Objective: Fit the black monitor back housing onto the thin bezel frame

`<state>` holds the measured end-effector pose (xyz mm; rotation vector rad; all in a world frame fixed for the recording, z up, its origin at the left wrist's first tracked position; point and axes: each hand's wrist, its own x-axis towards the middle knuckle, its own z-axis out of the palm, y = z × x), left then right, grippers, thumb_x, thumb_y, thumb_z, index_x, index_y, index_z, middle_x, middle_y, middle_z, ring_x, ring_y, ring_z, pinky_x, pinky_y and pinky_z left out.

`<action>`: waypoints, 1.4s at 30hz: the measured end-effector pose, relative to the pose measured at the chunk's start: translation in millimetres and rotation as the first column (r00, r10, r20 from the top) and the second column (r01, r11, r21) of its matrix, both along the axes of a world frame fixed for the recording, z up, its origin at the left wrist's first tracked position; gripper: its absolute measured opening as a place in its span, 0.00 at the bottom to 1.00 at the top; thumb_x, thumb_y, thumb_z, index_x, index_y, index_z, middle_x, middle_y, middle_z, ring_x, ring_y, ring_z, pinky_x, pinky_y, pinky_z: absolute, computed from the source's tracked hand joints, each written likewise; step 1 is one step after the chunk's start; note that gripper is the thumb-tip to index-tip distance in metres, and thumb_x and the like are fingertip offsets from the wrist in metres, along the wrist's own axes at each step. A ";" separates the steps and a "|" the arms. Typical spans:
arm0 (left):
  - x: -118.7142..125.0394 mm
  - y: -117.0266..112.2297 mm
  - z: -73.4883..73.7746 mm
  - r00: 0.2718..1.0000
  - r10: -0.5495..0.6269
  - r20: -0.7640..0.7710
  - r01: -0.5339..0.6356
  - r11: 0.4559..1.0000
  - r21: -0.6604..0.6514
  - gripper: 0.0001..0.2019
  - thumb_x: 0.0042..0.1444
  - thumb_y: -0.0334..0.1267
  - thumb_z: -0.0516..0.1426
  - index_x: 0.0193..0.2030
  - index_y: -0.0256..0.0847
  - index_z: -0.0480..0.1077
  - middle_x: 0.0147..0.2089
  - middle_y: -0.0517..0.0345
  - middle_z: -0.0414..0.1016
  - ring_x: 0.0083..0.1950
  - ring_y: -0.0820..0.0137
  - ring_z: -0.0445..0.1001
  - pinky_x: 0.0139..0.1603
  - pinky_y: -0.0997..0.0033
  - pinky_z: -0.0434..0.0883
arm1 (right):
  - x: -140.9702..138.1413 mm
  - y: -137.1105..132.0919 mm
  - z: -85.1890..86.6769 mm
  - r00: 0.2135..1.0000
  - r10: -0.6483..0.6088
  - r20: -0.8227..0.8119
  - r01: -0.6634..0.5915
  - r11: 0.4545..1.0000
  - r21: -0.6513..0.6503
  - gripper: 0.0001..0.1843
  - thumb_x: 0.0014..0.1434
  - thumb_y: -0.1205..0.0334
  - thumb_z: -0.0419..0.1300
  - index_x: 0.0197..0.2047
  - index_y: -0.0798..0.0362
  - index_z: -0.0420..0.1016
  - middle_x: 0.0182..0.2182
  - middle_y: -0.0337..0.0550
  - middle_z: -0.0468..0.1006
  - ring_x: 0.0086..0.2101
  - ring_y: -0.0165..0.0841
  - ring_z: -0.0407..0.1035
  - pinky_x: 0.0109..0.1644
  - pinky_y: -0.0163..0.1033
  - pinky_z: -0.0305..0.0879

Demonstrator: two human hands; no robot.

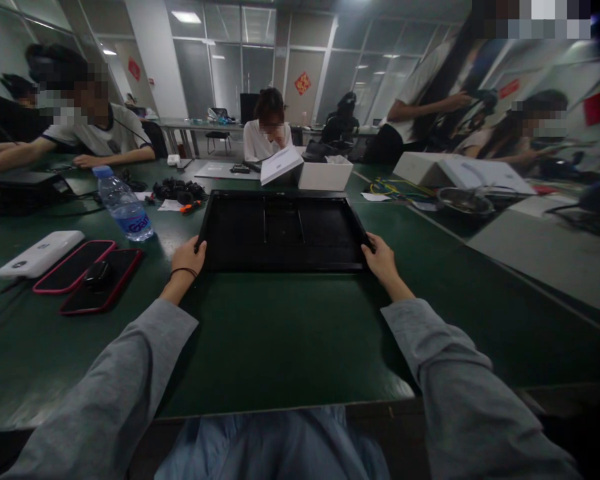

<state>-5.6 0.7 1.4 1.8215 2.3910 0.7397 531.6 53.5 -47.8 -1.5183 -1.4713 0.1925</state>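
A wide, shallow black tray-like frame (240, 230) with a raised rim lies on the green table (290, 340) in front of me. Two thin ridges run across its inside near the middle. My left hand (187, 258) is closed around its left edge, thumb over the rim; a dark band circles that wrist. At the opposite edge my right hand (381, 257) grips the rim in the same way. The fingers beneath the rim are hidden on both sides.
To the left are a water bottle (127, 210), a white power bank (41, 254) and two red-edged phones (100, 287). Beyond the tray stand white boxes (325, 175) and black cables (180, 190). A metal bowl (465, 200) is at right. Several people sit or stand around.
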 end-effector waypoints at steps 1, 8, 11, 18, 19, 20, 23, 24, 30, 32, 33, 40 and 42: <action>0.4 -0.9 0.8 1.000 0.014 -0.001 -0.014 1.000 0.008 0.25 0.67 0.49 0.47 0.64 0.44 0.71 0.53 0.46 0.80 0.55 0.53 0.77 0.54 0.57 0.70 | 0.1 -0.2 0.2 1.000 -0.002 0.003 0.002 1.000 0.001 0.30 0.56 0.56 0.59 0.61 0.57 0.72 0.53 0.58 0.79 0.55 0.48 0.74 0.63 0.57 0.68; 1.6 0.7 1.8 1.000 -0.012 0.002 0.012 1.000 0.002 0.25 0.67 0.50 0.47 0.63 0.44 0.71 0.55 0.47 0.80 0.55 0.55 0.77 0.54 0.59 0.70 | 0.5 -0.8 1.4 1.000 -0.029 0.001 0.029 0.999 0.017 0.29 0.57 0.53 0.60 0.60 0.54 0.72 0.49 0.56 0.81 0.50 0.48 0.76 0.59 0.58 0.70; 0.7 3.6 0.9 0.999 -0.045 -0.014 0.045 0.999 -0.022 0.24 0.67 0.49 0.46 0.61 0.42 0.72 0.56 0.45 0.79 0.54 0.55 0.77 0.54 0.59 0.70 | 1.9 -0.4 0.3 0.999 -0.036 0.025 0.035 0.999 0.012 0.28 0.57 0.54 0.60 0.60 0.54 0.72 0.50 0.56 0.81 0.51 0.48 0.76 0.60 0.58 0.70; -0.7 6.4 0.3 0.999 -0.048 0.002 0.048 0.997 -0.058 0.24 0.66 0.48 0.47 0.62 0.40 0.70 0.56 0.43 0.79 0.56 0.53 0.77 0.54 0.57 0.70 | 7.4 -0.6 -0.8 0.994 -0.043 0.104 0.042 0.999 0.008 0.29 0.57 0.57 0.60 0.61 0.54 0.73 0.51 0.55 0.81 0.51 0.47 0.76 0.60 0.58 0.70; -1.3 5.9 0.7 0.999 -0.039 0.012 0.040 0.997 -0.059 0.25 0.66 0.48 0.48 0.63 0.39 0.70 0.56 0.42 0.79 0.56 0.53 0.77 0.55 0.57 0.70 | 8.0 -0.9 -0.5 0.994 -0.036 0.104 0.035 0.999 0.011 0.28 0.57 0.58 0.60 0.61 0.55 0.73 0.51 0.55 0.81 0.51 0.47 0.76 0.60 0.58 0.70; -2.2 5.2 1.1 0.999 -0.024 0.025 0.026 0.998 -0.061 0.25 0.65 0.48 0.49 0.62 0.39 0.69 0.55 0.42 0.79 0.56 0.53 0.77 0.55 0.56 0.70 | 8.3 -1.3 -0.1 0.994 -0.027 0.104 0.026 1.000 0.013 0.28 0.57 0.58 0.60 0.61 0.55 0.73 0.52 0.55 0.81 0.52 0.47 0.76 0.60 0.58 0.70; -4.9 0.9 3.5 0.998 0.033 0.052 -0.029 0.997 -0.075 0.25 0.63 0.53 0.50 0.59 0.40 0.70 0.51 0.43 0.81 0.55 0.50 0.77 0.52 0.54 0.71 | 7.6 -3.5 2.2 0.995 -0.017 0.099 0.016 1.000 0.007 0.27 0.57 0.57 0.60 0.60 0.55 0.74 0.49 0.55 0.82 0.51 0.47 0.77 0.59 0.57 0.71; -5.5 -1.2 4.8 0.998 0.050 0.048 -0.046 0.996 -0.077 0.25 0.63 0.54 0.50 0.58 0.41 0.71 0.50 0.43 0.82 0.54 0.50 0.77 0.52 0.53 0.71 | 6.8 -4.5 3.3 0.995 -0.014 0.101 0.014 1.000 0.002 0.27 0.57 0.57 0.60 0.60 0.55 0.74 0.48 0.55 0.82 0.50 0.47 0.77 0.58 0.57 0.72; -2.5 -12.3 15.8 0.996 0.081 -0.044 -0.082 0.997 -0.015 0.25 0.62 0.56 0.50 0.54 0.44 0.76 0.50 0.44 0.82 0.52 0.47 0.77 0.48 0.52 0.71 | -1.0 -10.1 9.9 0.994 -0.021 0.107 0.022 1.000 -0.002 0.27 0.57 0.57 0.59 0.59 0.54 0.74 0.46 0.55 0.83 0.48 0.47 0.78 0.56 0.56 0.73; -1.2 -13.3 18.0 0.995 0.089 -0.054 -0.088 0.996 0.005 0.25 0.62 0.57 0.49 0.53 0.45 0.77 0.49 0.44 0.82 0.50 0.47 0.78 0.47 0.52 0.71 | -2.7 -11.6 11.5 0.994 -0.017 0.108 0.019 1.000 -0.013 0.27 0.57 0.57 0.59 0.59 0.54 0.74 0.47 0.55 0.83 0.50 0.48 0.77 0.57 0.56 0.72; -0.8 -13.2 18.3 0.994 0.090 -0.055 -0.089 0.996 0.013 0.25 0.63 0.57 0.49 0.53 0.45 0.78 0.48 0.44 0.82 0.50 0.48 0.78 0.47 0.52 0.71 | -3.3 -12.2 12.1 0.994 -0.021 0.110 0.023 1.000 -0.017 0.27 0.57 0.57 0.59 0.60 0.55 0.74 0.47 0.56 0.82 0.50 0.48 0.77 0.57 0.56 0.72; -2.1 -7.0 11.0 0.997 0.060 -0.045 -0.059 0.998 0.020 0.26 0.62 0.58 0.49 0.54 0.46 0.78 0.49 0.46 0.82 0.51 0.49 0.77 0.49 0.54 0.71 | -2.9 -11.3 11.4 0.988 -0.062 0.141 0.064 0.998 -0.006 0.27 0.58 0.57 0.58 0.60 0.54 0.74 0.46 0.55 0.83 0.50 0.48 0.77 0.58 0.57 0.71; -3.4 -5.9 10.1 0.998 0.044 -0.047 -0.043 0.999 0.013 0.26 0.62 0.58 0.50 0.54 0.45 0.78 0.49 0.46 0.82 0.52 0.49 0.77 0.49 0.54 0.71 | -2.0 -9.7 10.3 0.988 -0.063 0.144 0.066 0.998 -0.016 0.27 0.57 0.58 0.59 0.60 0.53 0.74 0.47 0.55 0.82 0.50 0.47 0.77 0.58 0.56 0.71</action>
